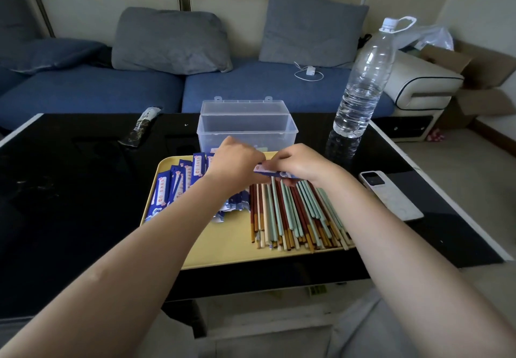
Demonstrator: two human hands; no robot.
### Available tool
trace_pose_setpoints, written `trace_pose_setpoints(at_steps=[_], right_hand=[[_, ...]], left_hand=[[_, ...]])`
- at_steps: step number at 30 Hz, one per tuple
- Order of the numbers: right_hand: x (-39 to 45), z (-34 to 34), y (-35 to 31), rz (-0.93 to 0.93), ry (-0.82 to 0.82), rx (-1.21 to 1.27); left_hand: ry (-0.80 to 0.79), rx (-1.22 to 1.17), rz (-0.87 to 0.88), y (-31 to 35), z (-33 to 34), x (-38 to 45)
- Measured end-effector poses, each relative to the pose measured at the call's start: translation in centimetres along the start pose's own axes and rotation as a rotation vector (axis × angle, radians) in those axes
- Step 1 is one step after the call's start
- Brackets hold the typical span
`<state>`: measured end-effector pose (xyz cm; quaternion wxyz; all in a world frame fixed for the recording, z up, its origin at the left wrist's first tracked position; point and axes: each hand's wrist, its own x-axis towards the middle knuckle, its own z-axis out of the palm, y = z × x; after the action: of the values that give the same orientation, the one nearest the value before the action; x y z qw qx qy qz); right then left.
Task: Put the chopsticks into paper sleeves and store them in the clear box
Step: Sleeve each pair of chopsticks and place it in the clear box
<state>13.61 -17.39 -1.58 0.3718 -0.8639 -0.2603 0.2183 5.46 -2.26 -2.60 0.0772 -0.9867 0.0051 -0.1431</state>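
Head view shows both the left hand (236,162) and right hand (300,163) pinching a light, flimsy paper sleeve (275,173) over the tray's stiff chopsticks (296,212), seemingly near its open end.

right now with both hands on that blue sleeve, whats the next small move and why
Probably carry the blue paper sleeve forward and drop it into the open clear box. Both the left hand and right hand hold it above the yellow tray, just short of the box; whether chopsticks are inside is unclear.
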Motion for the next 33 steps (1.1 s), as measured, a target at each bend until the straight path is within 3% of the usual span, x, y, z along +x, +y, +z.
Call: trace_pose_setpoints(at_steps=[4, 6, 8, 11, 16, 27, 33], right_hand=[[0.2, -0.3, 1.7, 0.017, 0.206, 0.065], [0.6, -0.2, 2.3, 0.067, 0.303, -0.037], [0.7, 0.4, 2.4, 0.117, 0.262, -0.255], [0.3, 1.8, 1.9, 0.196, 0.068, -0.573], [0.7, 3.0, 1.2, 0.243, 0.017, -0.681], [0.0, 3.5, 0.8, 0.232, 0.108, -0.546], [-0.5, 1.1, 1.1, 0.08, 0.251, 0.045]], left_hand=[[-0.124, -0.046, -0.171, -0.6, -0.3, -0.3], [-0.156, -0.13, -0.25, -1.0, -0.1, -0.4], [-0.163, -0.199, -0.308, -1.3, 0.3, -0.4], [-0.174, -0.325, -0.357, -1.1, 0.8, -0.6], [-0.199, -0.518, -0.386, -0.3, 0.9, -0.6], [-0.196, -0.684, -0.412, 0.3, 0.5, -0.7], [-0.185, -0.753, -0.448, -0.1, 0.3, -0.4]])
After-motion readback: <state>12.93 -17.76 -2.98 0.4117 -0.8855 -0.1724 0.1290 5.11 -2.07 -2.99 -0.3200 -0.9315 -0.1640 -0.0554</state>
